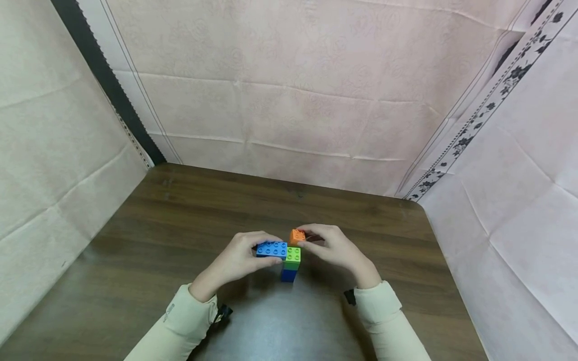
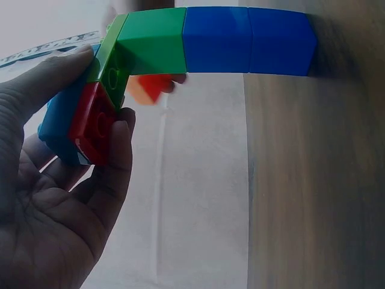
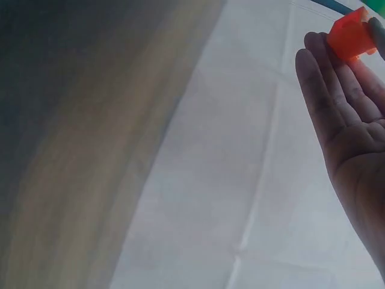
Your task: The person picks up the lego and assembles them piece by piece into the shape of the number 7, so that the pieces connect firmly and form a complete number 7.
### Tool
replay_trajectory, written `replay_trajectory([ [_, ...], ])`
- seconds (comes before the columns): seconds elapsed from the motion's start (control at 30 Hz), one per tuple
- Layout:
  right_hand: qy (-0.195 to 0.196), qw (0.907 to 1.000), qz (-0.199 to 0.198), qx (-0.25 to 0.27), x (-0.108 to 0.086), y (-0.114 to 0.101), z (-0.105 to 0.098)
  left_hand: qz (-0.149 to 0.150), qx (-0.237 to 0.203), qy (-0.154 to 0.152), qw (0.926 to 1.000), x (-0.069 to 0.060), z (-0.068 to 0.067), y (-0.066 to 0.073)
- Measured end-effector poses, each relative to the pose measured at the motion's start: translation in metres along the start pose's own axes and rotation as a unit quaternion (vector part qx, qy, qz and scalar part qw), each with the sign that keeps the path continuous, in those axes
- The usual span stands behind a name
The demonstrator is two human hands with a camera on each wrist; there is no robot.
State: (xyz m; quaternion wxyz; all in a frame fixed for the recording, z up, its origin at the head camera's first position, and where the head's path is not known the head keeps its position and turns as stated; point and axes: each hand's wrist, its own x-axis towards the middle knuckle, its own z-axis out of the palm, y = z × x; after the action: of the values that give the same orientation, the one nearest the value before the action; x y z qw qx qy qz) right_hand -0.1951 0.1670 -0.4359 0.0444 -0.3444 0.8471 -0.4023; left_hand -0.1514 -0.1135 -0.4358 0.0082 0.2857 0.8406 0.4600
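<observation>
A small tower stands on the table, with dark blue bricks (image 2: 246, 41) at its foot, a green brick (image 2: 153, 43) above them and a lime green brick (image 1: 293, 254) on top. To the left, a blue brick (image 1: 271, 248) and a red brick (image 2: 94, 125) jut out from the tower's upper end. My left hand (image 1: 242, 255) grips this jutting part, thumb on the near side and fingers on the far side. Between thumb and fingertips, my right hand (image 1: 333, 245) pinches a small orange brick (image 1: 296, 236), just beyond the lime brick. The orange brick is blurred in the left wrist view.
The brown wooden table (image 1: 217, 200) bears the tower. Pale cloth (image 1: 280, 115) hangs behind it and along both sides, with a dark strip (image 1: 113, 85) at the left corner and a flowered border (image 1: 478, 120) at the right.
</observation>
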Motion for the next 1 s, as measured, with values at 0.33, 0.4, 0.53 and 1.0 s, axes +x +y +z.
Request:
replay_trajectory([
  [0.33,0.034,0.9954,-0.09,-0.007,-0.015,-0.021,-0.009,0.002,0.003,0.002,1.0,0.001,0.0,0.0],
  [0.4,0.03,0.9942,-0.103,-0.009,-0.016,-0.023,-0.008,-0.004,0.0,0.001,1.0,0.0,0.0,0.0],
  [0.53,0.022,0.9933,-0.113,-0.009,-0.018,-0.026,-0.006,-0.01,-0.005,-0.001,0.9999,0.0,0.0,0.0],
  [1.0,-0.004,0.9964,-0.084,0.008,-0.018,-0.03,0.003,-0.008,-0.01,0.0,0.9999,-0.001,0.0,-0.001],
])
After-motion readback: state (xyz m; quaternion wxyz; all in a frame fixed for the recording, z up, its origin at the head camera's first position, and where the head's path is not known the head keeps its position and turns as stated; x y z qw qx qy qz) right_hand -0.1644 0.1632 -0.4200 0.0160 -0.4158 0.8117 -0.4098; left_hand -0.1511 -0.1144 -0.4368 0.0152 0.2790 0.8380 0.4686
